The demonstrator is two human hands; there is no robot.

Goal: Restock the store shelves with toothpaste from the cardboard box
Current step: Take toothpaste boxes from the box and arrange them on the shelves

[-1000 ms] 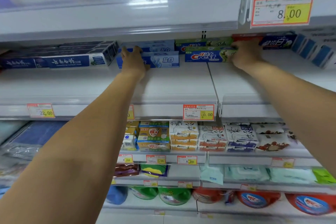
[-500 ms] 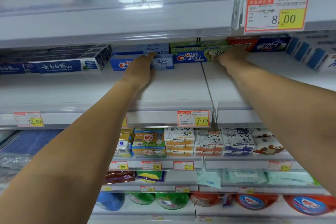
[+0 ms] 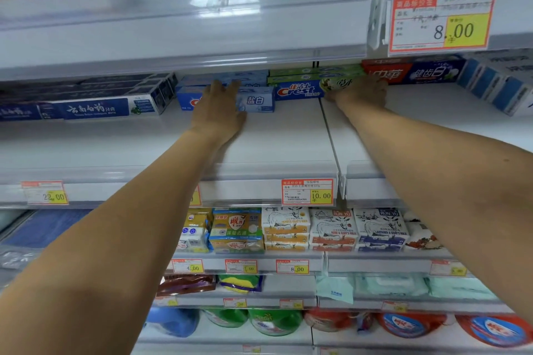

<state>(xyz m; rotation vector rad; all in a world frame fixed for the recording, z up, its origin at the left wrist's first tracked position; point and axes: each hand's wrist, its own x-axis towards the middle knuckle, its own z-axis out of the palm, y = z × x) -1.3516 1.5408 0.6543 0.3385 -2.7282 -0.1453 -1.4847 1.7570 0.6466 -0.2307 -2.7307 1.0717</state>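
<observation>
Both arms reach deep onto the white toothpaste shelf (image 3: 282, 150). My left hand (image 3: 220, 108) lies with straight fingers against the front of a light blue Crest toothpaste box (image 3: 255, 101) on a stack of the same boxes. My right hand (image 3: 360, 92) is at the right end of a blue-and-green Crest toothpaste box (image 3: 300, 91) and covers that end; its fingers are hidden behind the hand. A red-and-blue toothpaste box (image 3: 412, 73) sits just right of that hand. No cardboard box is in view.
Dark blue toothpaste boxes (image 3: 95, 108) fill the shelf's back left; white-and-blue boxes (image 3: 496, 86) stand at the far right. An upper shelf edge (image 3: 184, 46) hangs low above the hands. Soap packs (image 3: 331, 229) and price tags (image 3: 307, 192) sit below.
My left hand slid right along the light blue box from its left end to its middle. The right hand stayed at the green-ended box. The view tilted up slightly.
</observation>
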